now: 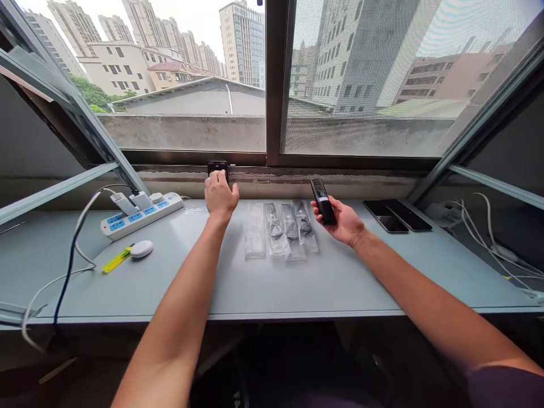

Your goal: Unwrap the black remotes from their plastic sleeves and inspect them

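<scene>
At the back of the desk, a small black smartphone (218, 165) stands upright against the window ledge. My left hand (221, 194) is in front of it, fingers at its screen and thumb held apart; the fingertips partly cover the phone. My right hand (342, 221) grips a slim black handheld device (323, 203), tilted up, with white print and a pale label on the side facing me; its exact kind is unclear. Between my hands lie several clear plastic bags (291, 229), some with dark items inside. A paler bag (255, 232) lies at their left.
A white power strip (142, 215) with plugged-in chargers sits at left, its cables (80, 226) hanging over the desk edge. Nearby are a yellow cutter (117, 260) and a white round object (141, 249). Two dark phones (386, 218) lie at right. Metal frame bars (497, 184) flank the desk.
</scene>
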Demonstrator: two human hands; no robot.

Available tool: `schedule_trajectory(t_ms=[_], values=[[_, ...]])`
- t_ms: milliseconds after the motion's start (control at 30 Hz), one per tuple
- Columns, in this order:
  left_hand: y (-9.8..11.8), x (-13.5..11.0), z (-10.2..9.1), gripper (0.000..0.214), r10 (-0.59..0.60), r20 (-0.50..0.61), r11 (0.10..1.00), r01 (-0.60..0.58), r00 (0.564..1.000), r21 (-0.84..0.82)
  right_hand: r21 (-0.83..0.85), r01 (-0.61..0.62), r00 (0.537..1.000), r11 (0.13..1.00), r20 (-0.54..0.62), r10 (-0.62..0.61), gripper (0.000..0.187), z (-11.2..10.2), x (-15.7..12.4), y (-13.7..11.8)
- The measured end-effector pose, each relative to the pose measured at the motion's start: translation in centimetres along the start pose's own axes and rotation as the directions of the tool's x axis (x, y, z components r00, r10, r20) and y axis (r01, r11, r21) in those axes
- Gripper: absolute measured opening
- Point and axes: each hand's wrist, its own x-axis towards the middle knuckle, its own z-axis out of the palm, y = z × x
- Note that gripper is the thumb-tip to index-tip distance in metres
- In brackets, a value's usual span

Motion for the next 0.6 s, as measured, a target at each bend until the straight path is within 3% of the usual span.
schedule_trajectory(t_ms=[167,333,600], values=[[-1.5,1.7,1.0,0.099,-0.085,-0.054,0.996,0.085,0.995,-0.001,-0.032,0.101,0.993,0.994,0.058,-0.099,0.025,-0.4,0.2,0.1],[-2.5,1.5,2.2,0.103,-0.063,-0.067,0.998,0.063,0.996,-0.006,-0.066,0.145,0.988,0.987,0.059,-0.141,0.009,-0.7,0.2,0.4],[-3.0,3.0,2.3,0.106,-0.079,-0.038,0.997,0.079,0.996,0.004,-0.108,0.149,0.986,0.983,0.094,-0.139,0.007,-0.8,-0.1,0.4]])
